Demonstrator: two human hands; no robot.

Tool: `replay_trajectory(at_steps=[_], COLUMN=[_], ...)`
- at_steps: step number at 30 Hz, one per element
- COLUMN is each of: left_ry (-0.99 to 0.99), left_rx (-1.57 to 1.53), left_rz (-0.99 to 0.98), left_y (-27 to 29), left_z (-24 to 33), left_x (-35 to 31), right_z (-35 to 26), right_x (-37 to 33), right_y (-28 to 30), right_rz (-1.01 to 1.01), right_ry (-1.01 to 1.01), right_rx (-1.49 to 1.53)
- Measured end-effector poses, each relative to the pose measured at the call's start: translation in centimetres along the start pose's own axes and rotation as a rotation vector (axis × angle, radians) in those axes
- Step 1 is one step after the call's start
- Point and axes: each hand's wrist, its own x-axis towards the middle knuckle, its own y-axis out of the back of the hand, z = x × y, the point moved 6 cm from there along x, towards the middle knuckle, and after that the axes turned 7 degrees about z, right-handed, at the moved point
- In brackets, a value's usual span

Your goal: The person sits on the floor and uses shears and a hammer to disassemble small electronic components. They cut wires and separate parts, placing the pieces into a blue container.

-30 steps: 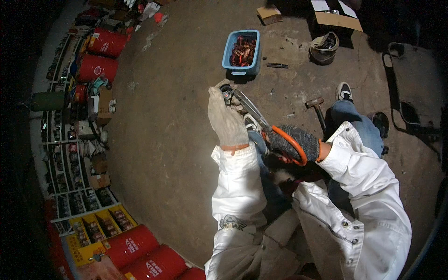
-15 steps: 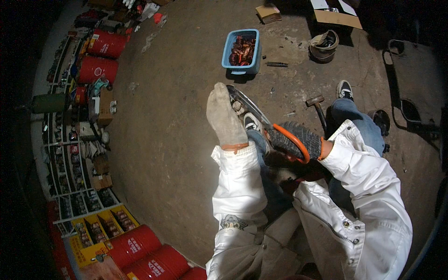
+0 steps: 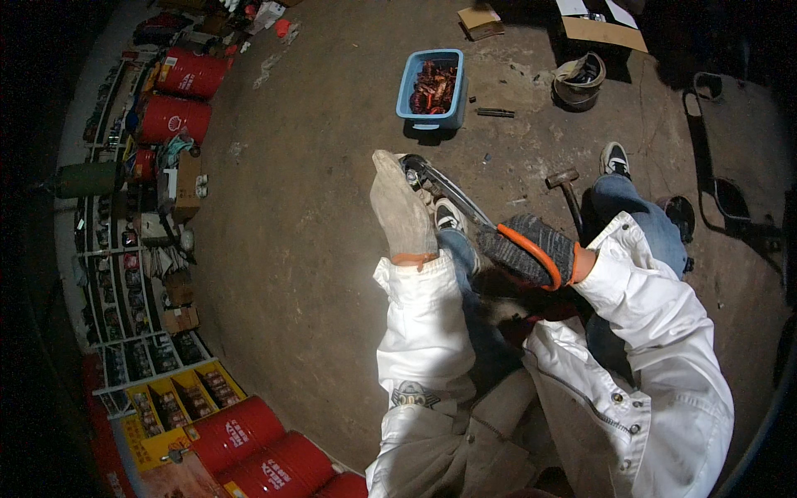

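My left hand (image 3: pixel 400 207), in an off-white glove with an orange cuff, is closed around a small roundish part, mostly hidden by the fingers. My right hand (image 3: pixel 525 249), in a dark grey knit glove, grips a long metal hand tool (image 3: pixel 455 192) by its curved orange handle. From that handle the tool's slim bars slant up and left to a dark curved head (image 3: pixel 413 168) at my left palm. The part and the head touch or overlap; their exact contact is hidden. Both hands are raised over my left shoe (image 3: pixel 449 217).
A blue tub (image 3: pixel 427 127) holds dark reddish, wet-looking pieces. Beyond my right hand lie a hammer (image 3: pixel 562 178), dark rods (image 3: pixel 496 113) and a bucket (image 3: pixel 577 91). Cardboard boxes (image 3: pixel 602 35) stand farther back. Shelving (image 3: pixel 133 365) and red drums (image 3: pixel 176 120) line the left side.
The tool has turned slightly, so its bars and dark curved head show more clearly. My left hand has tilted a little left, while my right hand has shifted slightly right.
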Motion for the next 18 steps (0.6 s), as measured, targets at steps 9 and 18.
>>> replay_trajectory(at_steps=[9,18], left_ry=[-0.020,0.009], left_rx=[0.095,0.116], left_rz=[-0.024,-0.082], left_y=[-0.6,-0.5], left_z=[1.3,0.2], left_x=[-1.2,-0.6], right_z=[2.5,3.7], right_x=[-3.4,-5.4], right_y=[-2.5,-3.2], right_rz=[-0.043,0.038], right_ry=[-0.637,-1.075], right_rx=[1.069,1.331])
